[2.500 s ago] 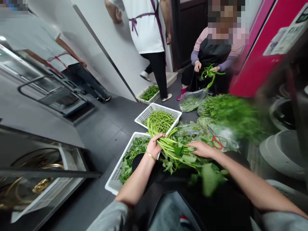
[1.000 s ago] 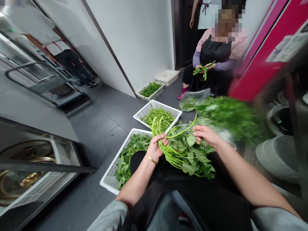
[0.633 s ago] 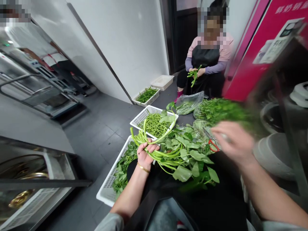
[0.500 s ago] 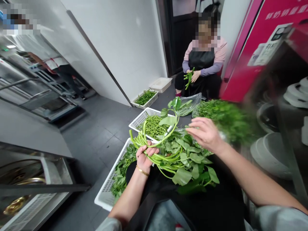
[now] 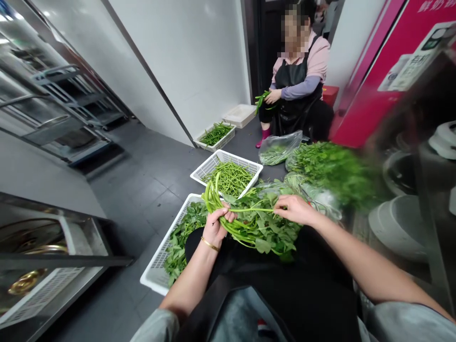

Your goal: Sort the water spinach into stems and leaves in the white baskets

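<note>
My left hand [image 5: 215, 225], with a gold bracelet at the wrist, is wrapped round a bunch of long-stemmed leafy greens [image 5: 261, 232] above my lap. The pale stem ends curl up past the thumb, and the leaves spread to the right. One single stem [image 5: 252, 209] stretches level from my left hand to my right hand [image 5: 294, 209], whose fingertips pinch its far end. Below and left of the bunch stands a white basket [image 5: 156, 268] filled with loose leaves. Beyond the bunch, a second white basket [image 5: 204, 167] holds many cut green stems.
A person [image 5: 297, 80] in a black apron sits opposite, greens in hand. Near the wall are a tray of green pods or stems [image 5: 216, 135] and a pale tray [image 5: 239, 115]. Bagged greens [image 5: 280, 149] and a leafy heap [image 5: 329, 166] lie ahead right; metal shelving [image 5: 71, 273] stands left.
My right hand was raised with its fingers apart; now it is lower and pinches a stem. That stem, earlier curled upward, is drawn out straight. The person at far left is out of view.
</note>
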A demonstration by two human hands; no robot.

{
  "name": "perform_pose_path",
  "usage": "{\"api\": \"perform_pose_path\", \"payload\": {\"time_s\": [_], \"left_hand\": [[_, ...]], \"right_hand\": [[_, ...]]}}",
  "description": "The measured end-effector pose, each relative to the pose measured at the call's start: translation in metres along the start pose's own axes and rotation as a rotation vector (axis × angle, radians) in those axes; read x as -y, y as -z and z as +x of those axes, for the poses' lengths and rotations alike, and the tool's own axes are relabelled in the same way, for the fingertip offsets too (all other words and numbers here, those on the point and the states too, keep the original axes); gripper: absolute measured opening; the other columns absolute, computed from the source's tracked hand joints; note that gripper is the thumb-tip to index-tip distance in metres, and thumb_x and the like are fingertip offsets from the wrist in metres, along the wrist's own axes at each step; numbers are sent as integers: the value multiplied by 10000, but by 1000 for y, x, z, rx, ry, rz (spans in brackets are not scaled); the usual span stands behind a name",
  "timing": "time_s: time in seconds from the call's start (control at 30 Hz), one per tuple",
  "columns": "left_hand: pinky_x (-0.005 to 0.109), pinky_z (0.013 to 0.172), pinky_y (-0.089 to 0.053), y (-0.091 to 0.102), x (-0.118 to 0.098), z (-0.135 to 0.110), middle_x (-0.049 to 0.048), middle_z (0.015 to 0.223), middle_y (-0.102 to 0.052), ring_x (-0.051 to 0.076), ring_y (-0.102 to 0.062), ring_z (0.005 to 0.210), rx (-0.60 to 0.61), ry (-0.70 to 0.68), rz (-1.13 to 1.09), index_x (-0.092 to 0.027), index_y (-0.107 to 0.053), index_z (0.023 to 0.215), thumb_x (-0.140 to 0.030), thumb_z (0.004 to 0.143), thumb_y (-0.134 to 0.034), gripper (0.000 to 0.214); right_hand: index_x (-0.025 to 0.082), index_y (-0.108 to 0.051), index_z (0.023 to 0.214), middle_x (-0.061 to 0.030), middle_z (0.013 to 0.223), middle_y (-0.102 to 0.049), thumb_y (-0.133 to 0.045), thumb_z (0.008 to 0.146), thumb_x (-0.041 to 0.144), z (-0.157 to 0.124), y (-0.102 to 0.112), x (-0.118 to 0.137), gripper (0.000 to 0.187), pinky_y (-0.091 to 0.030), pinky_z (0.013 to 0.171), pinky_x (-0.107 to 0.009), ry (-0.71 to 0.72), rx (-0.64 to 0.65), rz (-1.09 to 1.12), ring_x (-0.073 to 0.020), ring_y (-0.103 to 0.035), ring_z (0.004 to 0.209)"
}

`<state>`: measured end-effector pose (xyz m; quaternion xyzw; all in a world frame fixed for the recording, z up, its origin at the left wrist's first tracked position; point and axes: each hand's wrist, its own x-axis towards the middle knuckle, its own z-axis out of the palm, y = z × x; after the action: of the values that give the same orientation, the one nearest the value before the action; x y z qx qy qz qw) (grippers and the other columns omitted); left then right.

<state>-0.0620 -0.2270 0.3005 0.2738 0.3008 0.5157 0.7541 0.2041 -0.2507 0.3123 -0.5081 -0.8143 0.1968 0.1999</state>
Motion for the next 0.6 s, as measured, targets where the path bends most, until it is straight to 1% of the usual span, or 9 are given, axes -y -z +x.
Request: {"api": "perform_pose_path", "payload": {"time_s": [0.07,0.13,0.2,0.27,0.33,0.37,0.43,0.5,0.6], "left_hand": [[273,557,-414,2,0,2,-51,406,-425,83,-415,401,-21,-22,19,-160,-588,671,-152,615,-619,64],[269,562,-422,5,-5,3,-57,404,-419,79,-417,401,-40,-18,18,-158,-579,667,-154,608,-629,77],[269,566,-430,7,-11,3,-62,402,-407,78,-420,402,-40,-10,10,-157,-563,654,-161,604,-635,88],[271,562,-431,8,-15,3,-62,402,-406,80,-422,401,-29,-14,14,-156,-557,648,-164,603,-636,92],[272,557,-429,5,-15,1,-60,403,-415,80,-423,397,-32,-31,30,-156,-559,649,-161,604,-635,89],[272,556,-427,4,-13,1,-59,403,-420,81,-425,395,-43,-38,36,-155,-560,648,-157,601,-637,90],[263,540,-415,-1,-5,-1,-54,405,-433,82,-433,393,-74,-45,44,-153,-559,634,-149,592,-647,97],[252,516,-397,-5,3,-2,-47,406,-439,85,-440,395,-98,-25,39,-150,-548,604,-144,584,-651,105],[251,508,-398,-8,10,-2,-47,406,-418,85,-434,401,-127,63,-10,-151,-516,559,-143,590,-627,116]], "right_hand": [[166,-725,824,-52,838,-681,-564,817,292,-2,-3,-9,204,-439,710,-275,-67,59,182,-161,-610,749],[150,-725,848,-52,832,-685,-545,817,323,-3,-1,-14,251,-445,703,-263,-75,172,316,-157,-614,738],[139,-726,846,-53,806,-685,-532,807,331,-5,2,-15,276,-444,682,-253,-55,270,380,-153,-609,712],[148,-728,785,-47,771,-678,-546,770,304,-5,1,-12,240,-431,662,-249,-47,270,355,-148,-596,683],[169,-705,659,-30,709,-662,-569,695,244,-3,-5,-7,160,-414,645,-255,-101,134,281,-145,-574,647],[176,-680,594,-21,667,-650,-577,650,219,0,-10,-7,125,-407,636,-259,-164,13,281,-145,-562,625],[182,-624,518,-9,595,-625,-574,604,220,7,-18,-10,106,-409,616,-267,-307,-266,383,-147,-551,588],[185,-592,531,-3,535,-589,-539,644,286,14,-22,-19,160,-420,578,-268,-401,-483,528,-149,-550,550],[194,-551,615,20,457,-474,-398,784,392,13,-15,-33,301,-398,497,-255,-425,-661,560,-132,-482,462]]}}
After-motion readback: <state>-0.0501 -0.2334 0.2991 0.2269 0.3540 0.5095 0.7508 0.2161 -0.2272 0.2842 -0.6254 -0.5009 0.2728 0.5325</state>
